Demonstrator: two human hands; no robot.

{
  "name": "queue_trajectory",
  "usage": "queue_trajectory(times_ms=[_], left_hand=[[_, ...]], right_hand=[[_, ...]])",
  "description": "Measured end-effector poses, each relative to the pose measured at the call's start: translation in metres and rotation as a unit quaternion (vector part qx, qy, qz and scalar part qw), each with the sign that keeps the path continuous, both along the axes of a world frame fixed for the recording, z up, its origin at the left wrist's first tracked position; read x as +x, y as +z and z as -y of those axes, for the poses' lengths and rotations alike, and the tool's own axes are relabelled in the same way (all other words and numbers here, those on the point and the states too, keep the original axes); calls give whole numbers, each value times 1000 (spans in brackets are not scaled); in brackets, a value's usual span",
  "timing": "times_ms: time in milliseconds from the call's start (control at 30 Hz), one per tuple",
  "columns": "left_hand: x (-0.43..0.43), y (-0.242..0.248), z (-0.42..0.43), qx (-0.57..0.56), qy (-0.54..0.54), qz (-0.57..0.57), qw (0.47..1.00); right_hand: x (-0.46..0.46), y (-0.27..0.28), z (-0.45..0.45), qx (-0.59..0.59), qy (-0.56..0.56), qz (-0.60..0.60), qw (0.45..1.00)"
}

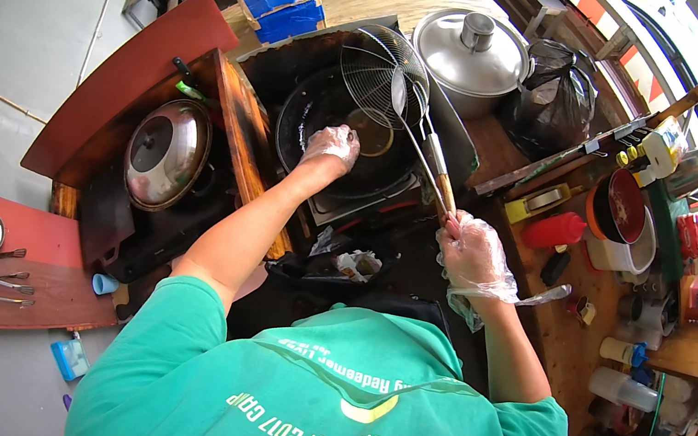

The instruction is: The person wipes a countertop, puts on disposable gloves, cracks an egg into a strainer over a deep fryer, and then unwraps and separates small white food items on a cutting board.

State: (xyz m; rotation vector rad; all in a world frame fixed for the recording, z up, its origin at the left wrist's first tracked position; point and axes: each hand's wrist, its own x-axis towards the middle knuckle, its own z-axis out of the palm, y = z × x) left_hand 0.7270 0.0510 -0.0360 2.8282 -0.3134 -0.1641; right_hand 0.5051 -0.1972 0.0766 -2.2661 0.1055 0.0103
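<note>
My left hand [333, 149], in a thin clear plastic glove, is over the black wok [302, 108] with its fingers curled. Whether anything is between those fingers is hidden. White specks lie along the wok's inner left side. In my right hand [478, 258], also in a clear plastic glove, are the wooden-ended handle of a wire skimmer [364, 73] and the handle of a long metal ladle [399, 92]. The skimmer's round mesh basket hangs above the wok's far right rim, with the ladle's head in front of it.
A lidded aluminium pot [460, 62] stands beyond the wok on the right, beside a black plastic bag [552, 100]. Left of a scorched wooden partition [254, 159] is a domed metal lid [167, 154]. A red squeeze bottle [553, 229] and bowls [627, 207] crowd the right-hand counter.
</note>
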Motion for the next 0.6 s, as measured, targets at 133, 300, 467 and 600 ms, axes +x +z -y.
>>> queue_trajectory(times_ms=[133,300,467,600], left_hand=[[-10,-18,-26,-60,-136,19,989],[-12,-25,-84,-121,-259,39,957],[-20,1,-130,-168,-187,8,968],[-25,46,-149,-98,-159,99,977]], right_hand=[[1,6,2,13,-13,-33,999],[5,11,3,31,-8,-39,999],[16,12,6,161,-24,-172,971],[33,0,9,135,16,-221,966]])
